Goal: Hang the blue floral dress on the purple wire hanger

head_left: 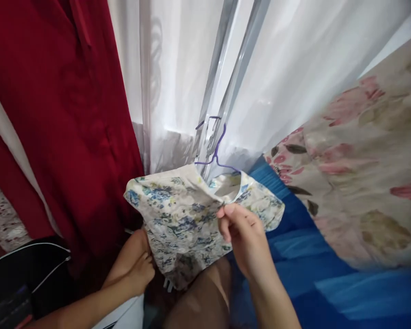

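Note:
A white blouse with a blue and green floral print (185, 214) hangs spread on a thin purple hanger (216, 153). The hanger's hook rises above the neckline, in front of the pale frame; whether it catches on anything I cannot tell. My right hand (245, 237) pinches the front neckline of the blouse between thumb and fingers. Lower left, beside the blouse's side edge and against a bent leg (125, 256), my left hand (142, 274) is closed with curled fingers. What it holds, if anything, is hidden.
Dark red curtains (85, 137) hang at left, sheer white curtains (287, 59) behind the pale frame (226, 68). A flower-patterned cloth (370, 173) covers the right side above blue fabric (304, 265). A black bag-like object with white edging (48, 260) lies lower left.

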Tool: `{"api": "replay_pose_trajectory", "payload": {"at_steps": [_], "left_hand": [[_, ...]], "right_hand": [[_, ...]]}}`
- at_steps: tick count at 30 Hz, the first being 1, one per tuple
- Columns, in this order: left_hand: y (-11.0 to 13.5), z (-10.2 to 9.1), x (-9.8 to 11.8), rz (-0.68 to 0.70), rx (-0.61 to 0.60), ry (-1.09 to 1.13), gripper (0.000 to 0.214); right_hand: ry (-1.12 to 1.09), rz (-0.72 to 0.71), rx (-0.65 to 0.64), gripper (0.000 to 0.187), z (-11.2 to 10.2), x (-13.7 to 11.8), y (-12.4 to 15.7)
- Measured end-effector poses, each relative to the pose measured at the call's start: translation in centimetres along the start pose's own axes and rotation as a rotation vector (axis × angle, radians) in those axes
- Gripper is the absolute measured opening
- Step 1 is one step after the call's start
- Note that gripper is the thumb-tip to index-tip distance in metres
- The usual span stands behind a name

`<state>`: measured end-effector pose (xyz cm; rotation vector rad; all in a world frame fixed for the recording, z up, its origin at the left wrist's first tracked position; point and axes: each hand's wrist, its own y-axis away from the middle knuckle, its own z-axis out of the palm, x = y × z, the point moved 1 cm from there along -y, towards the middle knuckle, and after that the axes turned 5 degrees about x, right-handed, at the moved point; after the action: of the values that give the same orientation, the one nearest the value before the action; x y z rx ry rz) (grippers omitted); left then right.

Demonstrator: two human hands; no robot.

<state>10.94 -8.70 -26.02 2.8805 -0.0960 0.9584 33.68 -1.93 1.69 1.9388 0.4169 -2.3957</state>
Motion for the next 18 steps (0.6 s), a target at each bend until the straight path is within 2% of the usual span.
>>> {"api": "replay_pose_trajectory", "payload": {"at_steps": [3, 6, 8, 10, 12, 14, 18], "left_hand": [[2.2, -2.4, 1.9, 0.127, -0.084, -0.018, 0.004], [2.3, -6.9, 5.7, 0.241, -0.091, 0.221, 0.019], [1.2, -10.3, 8.9, 0.340, 0.050, 0.393, 0.021], [-0.3, -13.2, 12.0, 0.407, 0.286, 0.549, 0.014], [-1.9, -15.1, 14.5, 0.459, 0.514, 0.683, 0.023], [-3.2, -16.0, 16.5, 0.509, 0.651, 0.746, 0.031], [-3.9, -16.0, 18.7, 0.603, 0.707, 0.735, 0.009]], "right_hand": [[0.003, -0.078, 0.112, 0.024, 1.7, -0.1, 0.3], [0.052, -0.108, 0.167, 0.023, 3.6, -0.3, 0.8], [0.080, -0.104, 0.197, 0.023, 4.7, -0.4, 1.0], [0.100, -0.093, 0.220, 0.023, 5.7, -0.5, 1.3], [0.121, -0.089, 0.226, 0.024, 6.5, -0.6, 1.6], [0.140, -0.102, 0.215, 0.025, 7.1, -0.7, 1.9], [0.148, -0.145, 0.169, 0.025, 7.6, -0.8, 2.4]]}}
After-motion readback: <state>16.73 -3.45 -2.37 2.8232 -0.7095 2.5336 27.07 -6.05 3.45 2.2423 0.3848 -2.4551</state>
